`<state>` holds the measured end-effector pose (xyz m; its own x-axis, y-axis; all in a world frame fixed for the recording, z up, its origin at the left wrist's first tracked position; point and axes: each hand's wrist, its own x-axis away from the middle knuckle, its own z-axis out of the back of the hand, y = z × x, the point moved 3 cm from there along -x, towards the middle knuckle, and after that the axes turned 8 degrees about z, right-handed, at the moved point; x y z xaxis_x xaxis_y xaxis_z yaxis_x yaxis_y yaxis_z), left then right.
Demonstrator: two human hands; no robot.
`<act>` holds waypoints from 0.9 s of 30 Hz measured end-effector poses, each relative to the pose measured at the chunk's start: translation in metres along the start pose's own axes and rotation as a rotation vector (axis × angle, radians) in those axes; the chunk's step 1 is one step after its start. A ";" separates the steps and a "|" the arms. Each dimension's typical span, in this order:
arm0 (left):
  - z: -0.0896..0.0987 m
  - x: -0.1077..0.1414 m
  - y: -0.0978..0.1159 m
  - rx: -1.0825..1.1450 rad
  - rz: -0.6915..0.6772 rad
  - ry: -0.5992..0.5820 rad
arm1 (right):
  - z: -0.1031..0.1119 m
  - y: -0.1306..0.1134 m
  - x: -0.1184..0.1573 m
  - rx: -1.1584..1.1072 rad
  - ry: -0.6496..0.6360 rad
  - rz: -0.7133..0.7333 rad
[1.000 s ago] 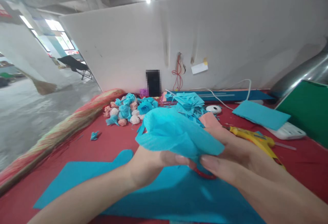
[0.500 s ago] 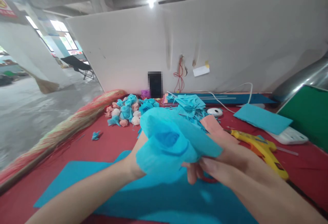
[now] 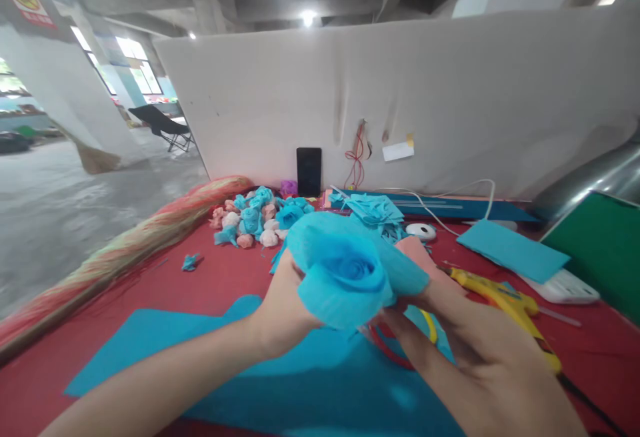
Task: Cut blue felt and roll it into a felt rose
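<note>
A blue paper flower [image 3: 345, 270] with a spiral centre and wide outer petals is held up over the table. My left hand [image 3: 285, 303] is closed on it from the left and below; the petals hide its fingertips. My right hand [image 3: 465, 337] pinches the flower's right petal edge and underside. Below the hands lie large blue paper sheets [image 3: 320, 383]. Scissors with red and yellow handles [image 3: 393, 350] rest under the flower, partly hidden by my right hand.
Blue, pink and white paper flowers [image 3: 250, 217] are piled at the back left. Cut blue paper [image 3: 375, 210] lies behind the flower. A yellow glue gun [image 3: 500, 297] is at the right, near folded blue paper [image 3: 513, 247]. A phone [image 3: 309, 171] stands against the partition.
The flower has turned, so its centre faces up more, and it sits slightly further right. My right hand's fingers have shifted, and the scissors' handles show more. The view has tilted up slightly.
</note>
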<state>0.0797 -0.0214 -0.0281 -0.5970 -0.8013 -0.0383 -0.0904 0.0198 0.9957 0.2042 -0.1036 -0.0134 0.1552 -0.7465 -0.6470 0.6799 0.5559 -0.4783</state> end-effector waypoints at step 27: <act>0.006 0.002 0.003 0.093 -0.138 0.027 | 0.004 -0.004 0.001 0.172 0.073 0.081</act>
<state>0.0733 -0.0192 -0.0257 -0.5526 -0.8159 -0.1702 -0.2443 -0.0367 0.9690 0.2047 -0.1082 -0.0093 0.1665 -0.6697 -0.7237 0.7808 0.5378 -0.3180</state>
